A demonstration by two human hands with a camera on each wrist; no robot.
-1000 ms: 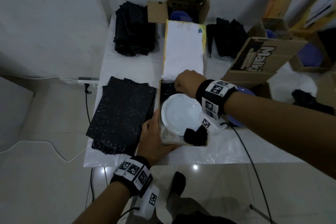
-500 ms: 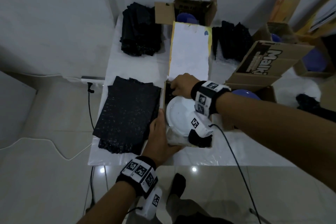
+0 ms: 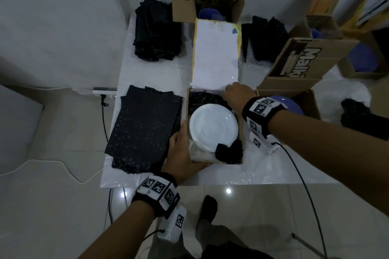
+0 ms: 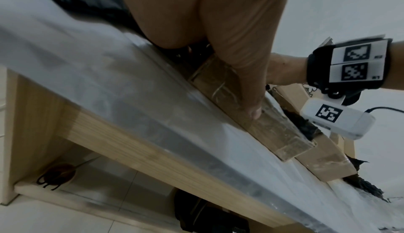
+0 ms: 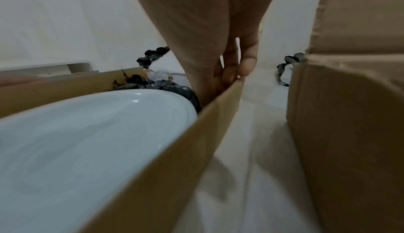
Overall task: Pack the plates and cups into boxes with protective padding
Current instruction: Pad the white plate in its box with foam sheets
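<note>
White plate, round and glossy, lying at frame centre in open cardboard box on black padding. Left hand gripping the box's lower-left corner; right hand pinching its upper-right wall, thumb inside.

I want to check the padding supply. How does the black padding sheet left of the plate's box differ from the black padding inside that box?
The padding sheet lies flat and spread out on the table; the padding in the box is crumpled. The sheet is fully uncovered, while the white plate sits on the box padding and hides most of it. The left hand partly overlaps the sheet's edge; the right hand is beside the box padding. Both look black and speckled.
</note>
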